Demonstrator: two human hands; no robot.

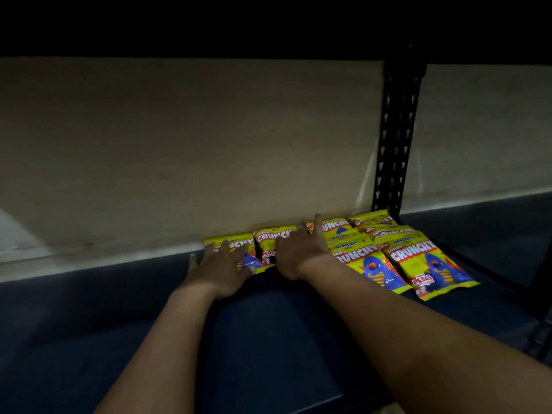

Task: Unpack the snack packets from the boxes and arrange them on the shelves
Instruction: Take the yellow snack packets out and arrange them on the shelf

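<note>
We are pressing two yellow foil snack packets flat against the back of the dark blue shelf board [268, 339]. Our left hand [219, 268] is lying with fingers spread and straight on the leftmost yellow packet [236, 243]; our right hand [298, 252] is resting, fingers likewise extended and apart, over the second yellow packet [268, 240], one finger reaching toward the neighbouring packet [337, 227]. Neither hand is gripping anything.

To do this step well, we judge it best to be pushing with flat palms rather than pinching, sliding each packet until its top seam is meeting the pale beige back wall [179, 144] and its side edge is just overlapping or touching the next, matching the row on the right.

The front pair of packets [418, 264] are lying shingled near the black perforated metal upright [394, 138]. The packets look glossy, thin and air-puffed, so they are likely slipping easily on the smooth shelf and crushing under hard pressure. No boxes are showing here.
</note>
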